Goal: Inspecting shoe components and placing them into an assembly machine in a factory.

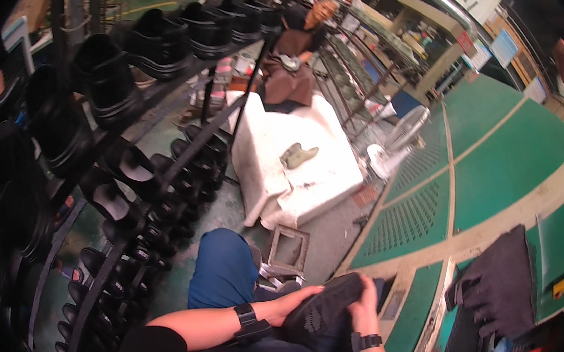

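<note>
A black knit shoe upper [325, 307], judged light and floppy, is gripped at six o'clock by closed left hand [294, 304] and right hand [365, 310], best taken at its stiffer edges.

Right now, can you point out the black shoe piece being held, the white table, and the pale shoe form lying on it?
black shoe piece [325, 307], head view, on its textured middle.
white table [324, 185], head view, on its bare top.
pale shoe form [298, 154], head view, on its middle.
</note>
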The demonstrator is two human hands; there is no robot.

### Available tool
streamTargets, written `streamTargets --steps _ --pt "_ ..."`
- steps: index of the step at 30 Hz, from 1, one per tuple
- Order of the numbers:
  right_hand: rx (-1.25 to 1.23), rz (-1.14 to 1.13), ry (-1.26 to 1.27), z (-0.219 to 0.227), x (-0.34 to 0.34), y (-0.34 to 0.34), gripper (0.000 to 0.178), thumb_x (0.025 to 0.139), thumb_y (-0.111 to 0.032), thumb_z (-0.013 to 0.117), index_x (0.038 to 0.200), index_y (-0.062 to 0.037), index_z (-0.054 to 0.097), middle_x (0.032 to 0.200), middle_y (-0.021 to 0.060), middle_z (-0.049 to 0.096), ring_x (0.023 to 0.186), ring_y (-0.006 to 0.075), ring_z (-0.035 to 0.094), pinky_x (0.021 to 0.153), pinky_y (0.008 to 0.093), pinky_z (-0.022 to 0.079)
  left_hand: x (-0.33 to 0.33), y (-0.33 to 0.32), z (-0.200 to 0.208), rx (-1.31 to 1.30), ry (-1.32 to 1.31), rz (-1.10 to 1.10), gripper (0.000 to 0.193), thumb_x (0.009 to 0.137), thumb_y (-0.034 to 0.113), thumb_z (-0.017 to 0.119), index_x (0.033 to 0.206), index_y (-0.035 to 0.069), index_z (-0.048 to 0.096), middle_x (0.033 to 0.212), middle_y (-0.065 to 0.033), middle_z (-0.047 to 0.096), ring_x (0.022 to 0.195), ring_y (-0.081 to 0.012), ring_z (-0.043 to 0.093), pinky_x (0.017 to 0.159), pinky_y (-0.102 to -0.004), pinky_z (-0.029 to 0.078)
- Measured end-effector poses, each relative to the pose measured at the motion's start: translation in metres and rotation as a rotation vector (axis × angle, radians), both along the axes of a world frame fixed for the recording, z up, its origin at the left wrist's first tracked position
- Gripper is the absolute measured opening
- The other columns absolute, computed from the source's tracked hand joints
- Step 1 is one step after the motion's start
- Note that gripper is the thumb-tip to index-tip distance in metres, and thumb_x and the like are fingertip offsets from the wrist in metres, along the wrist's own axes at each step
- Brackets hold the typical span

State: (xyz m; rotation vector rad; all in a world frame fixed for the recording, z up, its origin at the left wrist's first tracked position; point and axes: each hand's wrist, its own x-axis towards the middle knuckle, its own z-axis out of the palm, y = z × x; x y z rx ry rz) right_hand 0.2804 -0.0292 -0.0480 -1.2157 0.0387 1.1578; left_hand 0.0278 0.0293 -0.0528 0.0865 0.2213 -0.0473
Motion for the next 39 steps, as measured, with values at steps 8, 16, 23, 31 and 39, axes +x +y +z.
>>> streamTargets --steps 8,16,23,31,39 --pt "0.056 0.046 0.21 -0.044 -0.051 0.014 0.026 0.092 -0.026 0.053 0.097 -0.0048 0.068 0.097 0.0132 0.071 0.094 0.0317 0.067 0.09 0.0477 0.053 -0.058 0.006 -0.015 0.086 0.259 0.061 0.038 0.103 0.037 0.052 0.126 0.009 0.063 0.11 -0.005 0.073 0.09 -0.0142 0.07 0.078 -0.0301 0.058" --pt "0.027 0.409 -0.077 -0.026 -0.042 0.039 0.03 0.098 -0.025 0.055 0.104 0.003 0.066 0.099 0.0155 0.07 0.091 0.0256 0.069 0.083 0.0383 0.057 -0.012 0.061 -0.006 0.864 0.489 -0.019 0.086 0.099 0.048 0.052 0.158 0.001 0.011 0.162 -0.0153 0.025 0.145 -0.0217 0.034 0.112 -0.0335 0.037" --pt "0.105 0.317 -0.073 -0.046 -0.04 0.024 0.031 0.098 -0.025 0.057 0.102 0.0039 0.067 0.101 0.0169 0.07 0.089 0.0258 0.069 0.082 0.036 0.057 0.04 0.088 -0.051 0.887 0.504 -0.106 0.07 0.101 0.055 0.046 0.141 -0.002 0.051 0.148 -0.0164 0.047 0.137 -0.0224 0.041 0.112 -0.0351 0.032" --pt "-0.179 0.238 -0.133 -0.076 -0.018 0.038 0.041 0.095 -0.031 0.052 0.104 0.0045 0.071 0.103 0.0157 0.071 0.093 0.0236 0.067 0.088 0.0315 0.051 0.036 0.079 -0.048 0.69 0.424 0.008 0.082 0.101 0.053 0.047 0.16 0.007 0.014 0.167 -0.0058 0.011 0.152 -0.0171 0.011 0.122 -0.0295 0.01" --pt "-0.04 0.275 0.011 -0.063 -0.036 0.026 0.046 0.09 -0.032 0.052 0.109 0.0051 0.07 0.11 0.0157 0.071 0.1 0.0256 0.067 0.093 0.0355 0.052 0.048 0.08 -0.067 0.708 0.384 0.107 0.076 0.101 0.047 0.047 0.159 0.006 0.019 0.166 -0.0091 0.014 0.153 -0.0194 0.008 0.123 -0.0346 0.008"
